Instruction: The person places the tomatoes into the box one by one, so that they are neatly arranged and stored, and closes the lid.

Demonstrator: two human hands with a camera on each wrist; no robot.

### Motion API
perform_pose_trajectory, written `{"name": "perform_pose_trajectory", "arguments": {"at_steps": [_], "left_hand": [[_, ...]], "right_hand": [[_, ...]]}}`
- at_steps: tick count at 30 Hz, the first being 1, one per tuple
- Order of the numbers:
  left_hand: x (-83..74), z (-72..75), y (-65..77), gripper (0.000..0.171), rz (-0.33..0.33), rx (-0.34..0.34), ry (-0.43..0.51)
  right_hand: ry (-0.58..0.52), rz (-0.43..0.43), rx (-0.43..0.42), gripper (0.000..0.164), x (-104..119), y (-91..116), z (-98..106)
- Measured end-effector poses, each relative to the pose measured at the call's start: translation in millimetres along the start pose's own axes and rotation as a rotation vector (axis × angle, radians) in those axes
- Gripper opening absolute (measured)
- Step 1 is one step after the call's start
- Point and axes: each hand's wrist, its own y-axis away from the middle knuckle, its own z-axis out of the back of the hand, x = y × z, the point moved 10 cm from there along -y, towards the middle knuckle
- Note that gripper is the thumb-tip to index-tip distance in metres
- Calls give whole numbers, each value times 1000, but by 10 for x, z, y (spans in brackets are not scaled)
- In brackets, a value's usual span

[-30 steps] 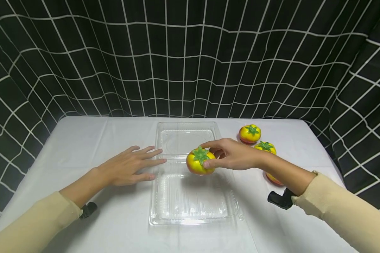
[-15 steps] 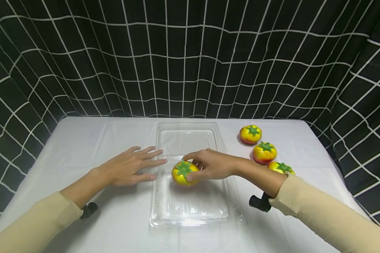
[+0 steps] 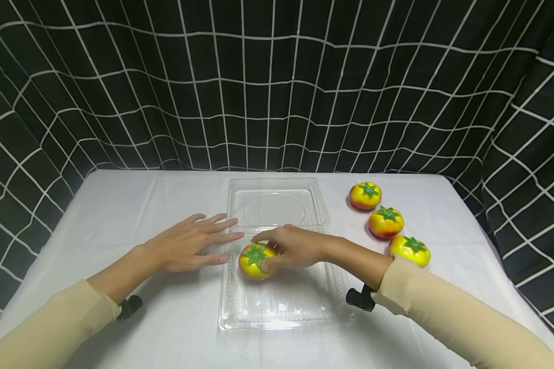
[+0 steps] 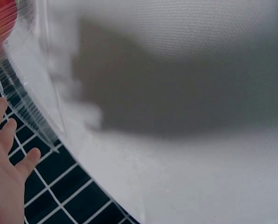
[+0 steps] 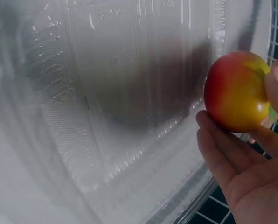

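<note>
A yellow-and-red toy persimmon [image 3: 251, 264] with a green leafy top sits in my right hand [image 3: 293, 248], thumb on the near side and fingers round the far side. It is over the left back corner of the near half of a clear plastic clamshell box [image 3: 295, 300]. In the right wrist view the persimmon [image 5: 234, 93] shows its red underside close to the box's ridged wall. My left hand [image 3: 191, 243] lies with fingers spread and straight, fingertips at the box's left edge near the hinge. The left wrist view catches part of that hand [image 4: 8, 158] beside the ridged plastic.
The box's lid half [image 3: 274, 205] lies folded back toward the far table edge. Right of the box, three more persimmons stand in a slanting row: a far one [image 3: 365, 196], a middle one [image 3: 386, 223] and a near one [image 3: 410, 250]. A black gridded curtain [image 3: 277, 92] surrounds the white-covered table [image 3: 120, 205].
My right hand has carried the persimmon leftward and down, from above the box's middle to its left back corner. The left hand has stayed in place.
</note>
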Motion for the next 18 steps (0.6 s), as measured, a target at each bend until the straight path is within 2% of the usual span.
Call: {"name": "perform_pose_trajectory", "arguments": {"at_steps": [6, 11, 18], "left_hand": [[-4, -10, -16, 58, -2, 12, 10], [-10, -12, -23, 58, -7, 18, -6], [-9, 1, -14, 58, 1, 19, -14]], "right_hand": [[53, 45, -30, 53, 56, -24, -20], [127, 30, -46, 53, 56, -6, -26], [151, 15, -47, 53, 52, 4, -22]]}}
